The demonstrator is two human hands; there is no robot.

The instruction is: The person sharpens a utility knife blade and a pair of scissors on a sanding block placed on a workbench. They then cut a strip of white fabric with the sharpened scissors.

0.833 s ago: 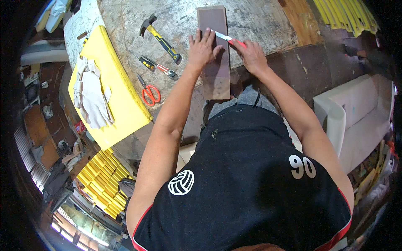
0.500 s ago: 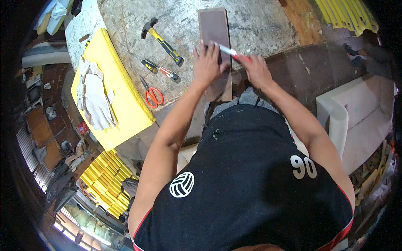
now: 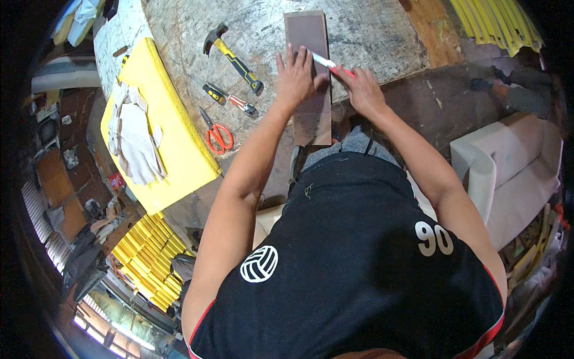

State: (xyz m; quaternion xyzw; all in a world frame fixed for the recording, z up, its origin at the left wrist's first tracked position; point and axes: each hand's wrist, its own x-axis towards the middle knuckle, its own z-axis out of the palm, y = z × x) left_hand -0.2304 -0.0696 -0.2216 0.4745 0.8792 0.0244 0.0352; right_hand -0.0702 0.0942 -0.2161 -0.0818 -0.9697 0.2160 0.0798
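Observation:
A long board [image 3: 308, 30] with a dark brown face lies lengthwise on the worktable, its near end close to my body. My left hand [image 3: 296, 78] rests flat on it with the fingers stretched out, fingertips beside the tip of a blade. In my right hand [image 3: 365, 90] is the red handle of a knife [image 3: 323, 60]. Its pale blade slants across the board toward my left fingers. Whether those fingertips press on the blade, I cannot tell.
Left of the board lie a claw hammer [image 3: 234, 61], a yellow-black screwdriver [image 3: 213, 94], a red-and-silver hand tool [image 3: 241, 105] and red-handled scissors [image 3: 216, 133]. Pale gloves [image 3: 134, 137] rest on yellow foam [image 3: 185, 155]. A cream sofa [image 3: 508, 161] stands at right.
Both hands have slid slightly away from me along the board, and the knife has moved with them. The tools on the table lie as before.

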